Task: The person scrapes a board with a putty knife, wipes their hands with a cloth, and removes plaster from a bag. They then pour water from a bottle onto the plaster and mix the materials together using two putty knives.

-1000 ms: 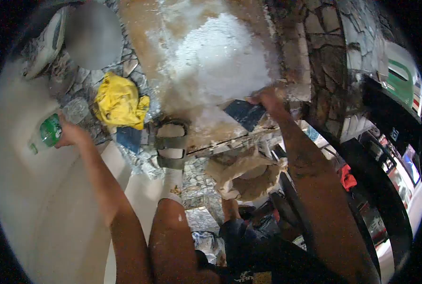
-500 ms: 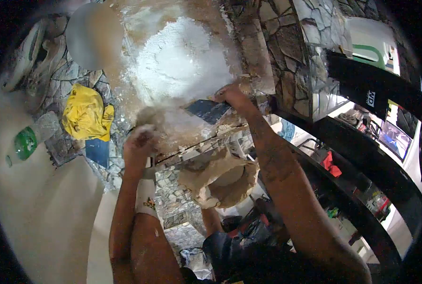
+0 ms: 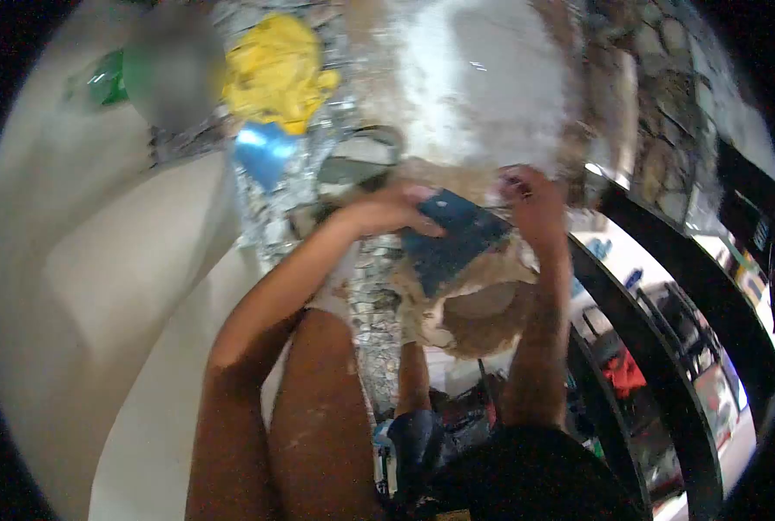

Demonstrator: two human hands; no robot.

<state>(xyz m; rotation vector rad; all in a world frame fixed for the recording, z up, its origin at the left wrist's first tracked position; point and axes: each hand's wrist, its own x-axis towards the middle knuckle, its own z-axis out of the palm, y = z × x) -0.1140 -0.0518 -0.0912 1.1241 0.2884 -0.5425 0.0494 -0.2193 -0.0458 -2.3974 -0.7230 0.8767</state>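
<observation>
My left hand [image 3: 400, 213] grips the left edge of a flat dark-blue scraper plate [image 3: 457, 243], thumb on top of it. The plate has a small hole near its upper corner and lies tilted above an open brown paper bag [image 3: 418, 317]. At the plate's right corner is my right hand [image 3: 539, 204], its fingers curled inward. Motion blur hides what those fingers hold, if anything. Beyond both hands spreads white powder [image 3: 426, 87] on a brown, dusty surface, blurred in this view.
A yellow plastic bag [image 3: 274, 69] lies on the stone-patterned ledge at upper left, with a shiny blue sheet [image 3: 266, 156] below it. A rounded grey-green object [image 3: 357, 161] sits near my left wrist. A green bottle [image 3: 108, 80] is farther left. Black rails [image 3: 656, 321] run down the right.
The view has swung left and down. The blue plate has come nearer, over the paper bag, and my left hand has taken hold of it. Earlier only my right hand was at its corner.
</observation>
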